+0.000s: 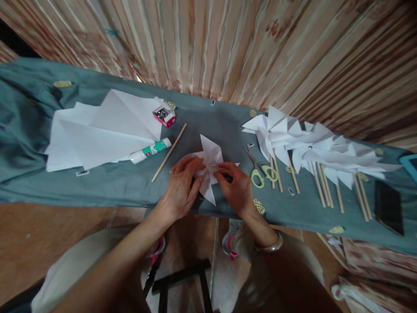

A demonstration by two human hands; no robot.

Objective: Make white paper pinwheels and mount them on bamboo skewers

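A white paper pinwheel (212, 153) with folded blades lies in front of me, partly covered by my fingers. From its left side my left hand (184, 184) grips the paper, fingers bent over it near the centre. My right hand (235, 184) pinches the pinwheel's right side close to the middle; whether a small pin is between those fingertips cannot be made out. Left of the hands lies a loose wooden stick (169, 152). Beyond it is a small open red box (164, 116) of metal pins. Green-handled scissors (260, 169) rest just right of my right hand.
White paper sheets (84, 134) and a glue stick (150, 150) lie on the left. Several finished pinwheels (309, 150) on sticks overlap at the right, beside a dark phone (388, 206). A blue-edged device (409, 165) sits at the far right of the green cloth (107, 191). A curtain (208, 48) hangs behind.
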